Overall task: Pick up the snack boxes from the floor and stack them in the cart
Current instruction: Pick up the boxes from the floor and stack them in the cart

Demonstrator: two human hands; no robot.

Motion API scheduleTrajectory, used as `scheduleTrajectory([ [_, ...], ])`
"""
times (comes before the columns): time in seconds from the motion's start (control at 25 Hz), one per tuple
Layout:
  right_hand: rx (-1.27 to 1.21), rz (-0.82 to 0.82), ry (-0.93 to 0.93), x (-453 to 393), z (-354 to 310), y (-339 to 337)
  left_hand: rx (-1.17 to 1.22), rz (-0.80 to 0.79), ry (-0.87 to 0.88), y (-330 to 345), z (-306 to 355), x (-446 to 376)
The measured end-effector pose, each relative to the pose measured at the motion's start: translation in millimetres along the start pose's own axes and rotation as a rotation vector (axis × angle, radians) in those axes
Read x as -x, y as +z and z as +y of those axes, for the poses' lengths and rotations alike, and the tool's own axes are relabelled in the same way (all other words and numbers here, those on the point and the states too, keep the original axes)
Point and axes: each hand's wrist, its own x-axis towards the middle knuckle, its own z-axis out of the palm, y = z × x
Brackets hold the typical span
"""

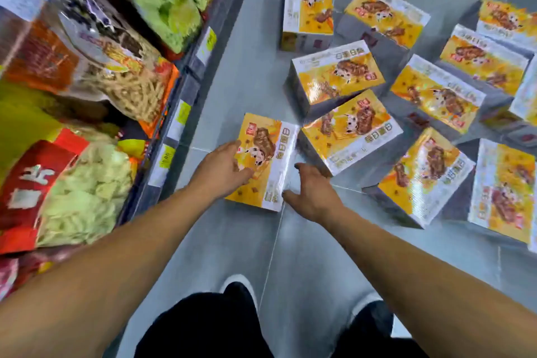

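Several yellow-and-white snack boxes lie scattered on the grey tiled floor. The nearest snack box (268,154) lies flat just ahead of my feet. My left hand (222,167) rests with spread fingers on its left half. My right hand (309,193) is against the box's right side, thumb at the near corner and fingers reaching along the white edge. Neither hand is curled round the box. Right beside it lies a second box (353,132), with more boxes (337,74) beyond and to the right. No cart is in view.
A store shelf (174,113) with price tags runs along the left, packed with snack bags (84,195). My two shoes (236,296) stand on the floor tiles (305,264) below the hands. Boxes crowd the right side up to the frame edge.
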Motion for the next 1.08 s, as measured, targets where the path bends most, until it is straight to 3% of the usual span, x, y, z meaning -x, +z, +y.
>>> scheduleTrajectory([
  [0.2,-0.131,0.030,0.034,-62,24,49,0.085,0.001,-0.077,43,-40,-38],
  [0.36,-0.255,0.033,0.064,-78,26,72,0.543,-0.099,-0.248,75,-62,-46],
  [0.44,-0.332,0.049,0.106,-74,27,73,0.724,-0.133,-0.255,75,-60,-37],
  [0.6,-0.477,-0.008,0.109,-32,16,33,0.837,-0.161,-0.208,32,-26,9],
  [0.76,-0.610,-0.065,0.116,42,-5,-35,0.808,-0.146,-0.165,-40,33,63],
  [0.88,-0.548,-0.150,0.140,121,-31,-116,0.707,-0.115,-0.091,-119,104,116],
  [0.96,-0.377,-0.088,0.146,171,-47,-178,0.514,-0.127,0.005,-171,149,149],
  [1.08,-0.230,0.136,0.045,239,-72,-272,0.249,-0.187,0.114,-245,214,198],
])
